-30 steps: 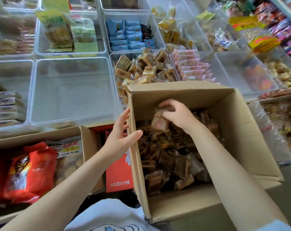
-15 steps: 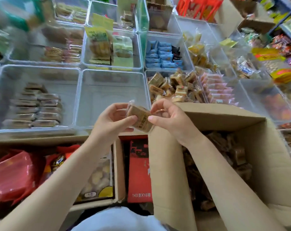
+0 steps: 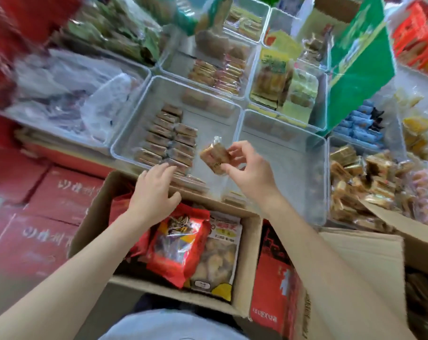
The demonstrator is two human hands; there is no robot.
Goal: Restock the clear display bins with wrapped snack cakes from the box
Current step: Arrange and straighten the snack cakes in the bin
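Head view of a shop display. The right hand (image 3: 251,171) pinches a wrapped snack cake (image 3: 215,157) between thumb and fingertips, holding it tilted in the air over the seam between two clear bins. The left hand (image 3: 154,190) holds nothing; its fingers are loosely spread, with the fingertips at the near rim of the left bin (image 3: 124,137). That bin holds two neat rows of brown wrapped cakes (image 3: 170,141) lying flat along its left half. The bin to its right (image 3: 323,182) shows mostly bare floor. Further clear bins behind and to the right carry yellow-green packets (image 3: 279,82), blue packets (image 3: 360,125) and a loose heap of tan wrapped cakes (image 3: 355,177). Below the hands stands an open cardboard box (image 3: 247,278) with red snack bags (image 3: 178,244). The flap of a second cardboard box (image 3: 365,273) lies under the right forearm. Red cartons (image 3: 48,217) are stacked at the left. The edges of the view are blurred.
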